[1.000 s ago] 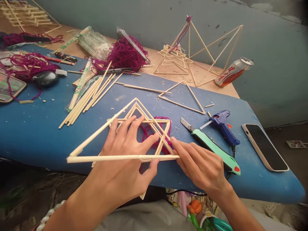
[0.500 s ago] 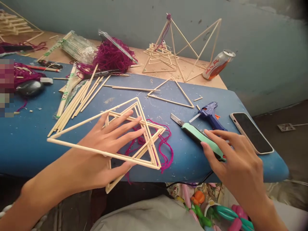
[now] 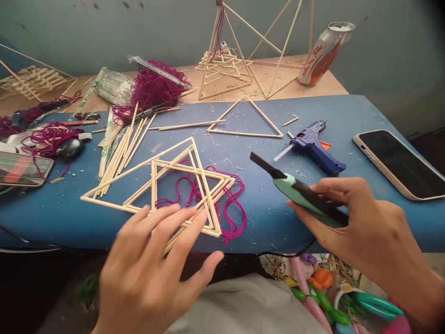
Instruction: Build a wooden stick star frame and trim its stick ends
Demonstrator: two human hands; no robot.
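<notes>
My right hand [image 3: 361, 227] grips a mint-green and black utility knife [image 3: 302, 199], raised off the blue tabletop with its dark blade pointing up and to the left. Fingers spread, my left hand [image 3: 156, 260] is over the near edge of the stacked stick triangles [image 3: 118, 178]; whether the fingertips touch them I cannot tell. Magenta yarn [image 3: 239, 218] lies loosely under and beside these triangles. A blue glue gun [image 3: 314, 146] rests just beyond the knife, with a white glue stick poking from its left end.
A single stick triangle [image 3: 255, 134] lies farther back. Loose sticks [image 3: 121, 148] and a magenta yarn heap [image 3: 158, 86] are at left. Behind stand a stick pyramid [image 3: 225, 83] and a tilted can [image 3: 323, 55]. A phone [image 3: 403, 162] lies at right. Balloons [image 3: 323, 278] are below the table.
My right hand has picked the utility knife up off the table. My left hand has drawn back from inside the triangles, which now lie flatter on the table. The view has shifted.
</notes>
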